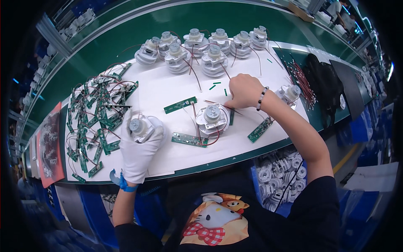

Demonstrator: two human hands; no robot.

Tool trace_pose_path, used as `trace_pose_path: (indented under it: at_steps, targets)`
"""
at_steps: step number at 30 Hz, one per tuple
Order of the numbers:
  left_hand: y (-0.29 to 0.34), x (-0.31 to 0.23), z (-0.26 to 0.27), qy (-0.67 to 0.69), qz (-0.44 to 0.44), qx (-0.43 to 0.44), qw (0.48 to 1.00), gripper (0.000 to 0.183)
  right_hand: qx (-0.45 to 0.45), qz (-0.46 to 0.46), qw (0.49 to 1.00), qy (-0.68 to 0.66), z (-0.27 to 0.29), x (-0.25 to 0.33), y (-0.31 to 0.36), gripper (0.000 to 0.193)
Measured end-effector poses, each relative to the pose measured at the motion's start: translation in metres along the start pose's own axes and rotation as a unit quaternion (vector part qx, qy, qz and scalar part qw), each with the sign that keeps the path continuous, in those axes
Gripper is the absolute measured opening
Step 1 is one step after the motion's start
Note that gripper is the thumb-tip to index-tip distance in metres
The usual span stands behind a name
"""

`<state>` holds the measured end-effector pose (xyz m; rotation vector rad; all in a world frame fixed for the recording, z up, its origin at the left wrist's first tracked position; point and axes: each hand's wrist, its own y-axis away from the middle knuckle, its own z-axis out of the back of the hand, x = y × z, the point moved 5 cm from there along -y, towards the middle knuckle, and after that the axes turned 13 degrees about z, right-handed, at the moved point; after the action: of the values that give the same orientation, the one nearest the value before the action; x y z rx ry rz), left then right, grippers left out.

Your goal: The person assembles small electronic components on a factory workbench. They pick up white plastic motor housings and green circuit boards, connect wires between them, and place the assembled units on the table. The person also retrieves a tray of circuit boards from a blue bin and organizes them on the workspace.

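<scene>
My left hand (140, 145), in a white glove, grips a white motor housing (138, 126) with a silver round motor on top, held just above the white work sheet (168, 90). My right hand (243, 90), bare with a bead bracelet, pinches something small at the end of a thin red wire (218, 104) beside another white motor unit (212, 117). That unit sits mid-sheet, wired to a green circuit board (189, 140). Two more green boards lie near it, one (180, 105) to its upper left and one (260, 129) under my right forearm.
A row of finished white motor units (201, 46) lines the far edge. A heap of green wired boards (98, 115) covers the left. A bundle of red wires (300, 77) lies at right. A blue bin of white plastic parts (279, 176) sits below the table edge.
</scene>
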<state>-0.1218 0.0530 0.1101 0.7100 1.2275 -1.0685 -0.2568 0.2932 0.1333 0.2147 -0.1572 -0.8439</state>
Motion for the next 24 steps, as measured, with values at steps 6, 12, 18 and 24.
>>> trace_pose_path:
  at_steps: [6, 12, 18, 24]
  targets:
    - [-0.001, 0.013, 0.0, -0.028, 0.005, 0.011, 1.0, 0.078, -0.104, 0.016, 0.967, -0.231, 0.001, -0.009, 0.017, 0.023]
    - [0.003, 0.012, 0.0, -0.078, -0.053, 0.011, 0.995, 0.079, -0.178, -0.012, 0.836, -0.518, -0.007, -0.009, 0.049, 0.016]
    - [0.003, 0.012, 0.0, -0.091, -0.066, 0.013, 0.994, 0.08, -0.199, 0.021, 0.796, -0.571, -0.006, -0.008, 0.068, 0.014]
    - [0.002, 0.013, -0.001, -0.084, -0.068, 0.006, 0.994, 0.08, -0.209, 0.038, 0.781, -0.587, -0.004, -0.006, 0.075, 0.012]
